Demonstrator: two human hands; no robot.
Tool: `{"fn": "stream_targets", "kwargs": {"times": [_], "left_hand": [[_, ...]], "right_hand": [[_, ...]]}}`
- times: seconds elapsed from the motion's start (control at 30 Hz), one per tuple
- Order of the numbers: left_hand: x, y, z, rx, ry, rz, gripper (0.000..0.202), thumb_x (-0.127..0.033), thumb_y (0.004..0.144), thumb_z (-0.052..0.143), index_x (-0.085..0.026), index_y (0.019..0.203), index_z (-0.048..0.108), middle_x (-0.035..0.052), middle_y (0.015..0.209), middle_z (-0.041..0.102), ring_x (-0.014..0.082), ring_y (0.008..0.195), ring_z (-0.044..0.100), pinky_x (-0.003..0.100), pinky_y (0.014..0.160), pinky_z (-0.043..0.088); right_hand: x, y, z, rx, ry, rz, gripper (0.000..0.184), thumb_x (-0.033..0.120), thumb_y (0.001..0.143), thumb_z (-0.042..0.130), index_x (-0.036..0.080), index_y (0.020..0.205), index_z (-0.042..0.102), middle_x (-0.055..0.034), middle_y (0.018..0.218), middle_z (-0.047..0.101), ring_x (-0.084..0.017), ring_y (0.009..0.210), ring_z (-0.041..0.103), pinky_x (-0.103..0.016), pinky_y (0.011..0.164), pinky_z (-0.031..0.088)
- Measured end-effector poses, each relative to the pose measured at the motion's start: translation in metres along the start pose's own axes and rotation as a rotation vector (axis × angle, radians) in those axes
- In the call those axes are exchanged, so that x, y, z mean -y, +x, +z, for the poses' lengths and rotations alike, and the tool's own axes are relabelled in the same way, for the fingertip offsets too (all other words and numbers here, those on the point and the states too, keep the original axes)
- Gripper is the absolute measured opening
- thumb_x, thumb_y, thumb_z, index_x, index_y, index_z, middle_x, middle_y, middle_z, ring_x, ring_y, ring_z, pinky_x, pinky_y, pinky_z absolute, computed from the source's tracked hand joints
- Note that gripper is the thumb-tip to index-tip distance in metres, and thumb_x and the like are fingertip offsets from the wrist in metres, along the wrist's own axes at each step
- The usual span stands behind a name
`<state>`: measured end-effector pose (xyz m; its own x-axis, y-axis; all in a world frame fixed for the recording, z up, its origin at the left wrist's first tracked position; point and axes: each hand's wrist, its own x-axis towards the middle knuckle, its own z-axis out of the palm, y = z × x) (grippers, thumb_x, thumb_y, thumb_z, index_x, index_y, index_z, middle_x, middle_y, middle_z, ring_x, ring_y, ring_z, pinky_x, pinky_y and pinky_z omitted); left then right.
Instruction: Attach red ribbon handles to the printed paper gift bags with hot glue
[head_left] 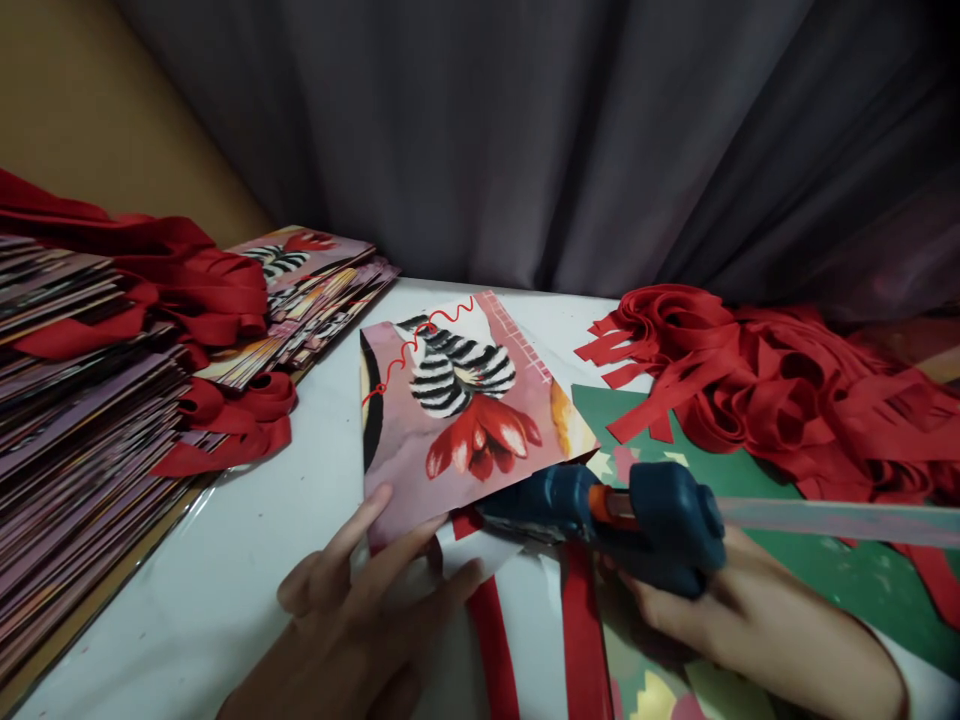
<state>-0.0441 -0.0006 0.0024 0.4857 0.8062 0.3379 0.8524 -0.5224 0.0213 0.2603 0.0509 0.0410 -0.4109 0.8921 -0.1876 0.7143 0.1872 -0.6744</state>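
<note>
A printed card (465,400) with a red flower and black-and-white striped leaves lies in the middle of the white table. My left hand (367,600) is at its lower left edge, one finger over the printed face and the others along the edge. My right hand (720,600) grips a dark blue hot glue gun (667,520) with a clear glue stick (840,520) out of its back. The gun's nozzle is at the card's lower edge, its tip partly hidden under it. Two red ribbon strips (583,630) run from beneath the card towards me.
Stacks of printed cards (82,480) fill the left side, with red ribbons (187,280) draped over them. A heap of red ribbon (750,370) lies at the right on a green printed sheet (780,510). A grey curtain (465,130) hangs behind the table.
</note>
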Motion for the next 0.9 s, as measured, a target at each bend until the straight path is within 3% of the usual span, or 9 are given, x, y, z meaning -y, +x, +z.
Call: {"fn": "stream_targets", "kwargs": {"times": [0.4,0.57,0.73,0.9], "left_hand": [[0.0,0.001,-0.006,0.025,-0.006,0.081,0.078,-0.007,0.071,0.047,-0.042,0.141,0.043,0.0001,0.139,0.047,0.0318,0.144,0.014,0.037,0.092,0.031],[-0.003,0.003,-0.005,-0.004,-0.082,0.069,0.067,-0.012,0.073,0.049,-0.037,0.135,0.052,0.002,0.144,0.043,0.034,0.143,0.018,0.04,0.09,0.03],[-0.009,0.005,-0.004,-0.063,-0.176,-0.012,0.051,-0.02,0.078,0.055,-0.038,0.125,0.06,-0.0021,0.145,0.044,0.0315,0.141,0.024,0.039,0.092,0.029],[-0.01,0.006,-0.002,-0.002,-0.165,-0.012,0.052,-0.024,0.076,0.06,-0.038,0.125,0.06,-0.0041,0.149,0.037,0.0334,0.14,0.02,0.039,0.091,0.028]], "right_hand": [[0.012,-0.009,-0.012,-0.062,-0.111,0.094,0.017,0.037,0.07,0.054,0.022,0.068,0.062,-0.0039,0.062,0.066,-0.02,0.052,0.061,-0.027,0.045,0.051],[0.01,-0.018,-0.015,-0.151,-0.24,0.137,0.024,0.042,0.071,0.051,0.022,0.069,0.064,-0.0084,0.066,0.069,-0.024,0.054,0.064,-0.035,0.049,0.055],[0.004,-0.029,-0.019,-0.16,-0.321,0.127,0.017,0.038,0.076,0.056,0.024,0.07,0.063,-0.012,0.084,0.073,-0.03,0.075,0.07,-0.035,0.06,0.057],[0.018,-0.029,-0.023,-0.198,-0.436,0.044,0.016,0.038,0.08,0.057,0.023,0.079,0.064,-0.012,0.08,0.072,-0.029,0.069,0.068,-0.036,0.061,0.057]]}}
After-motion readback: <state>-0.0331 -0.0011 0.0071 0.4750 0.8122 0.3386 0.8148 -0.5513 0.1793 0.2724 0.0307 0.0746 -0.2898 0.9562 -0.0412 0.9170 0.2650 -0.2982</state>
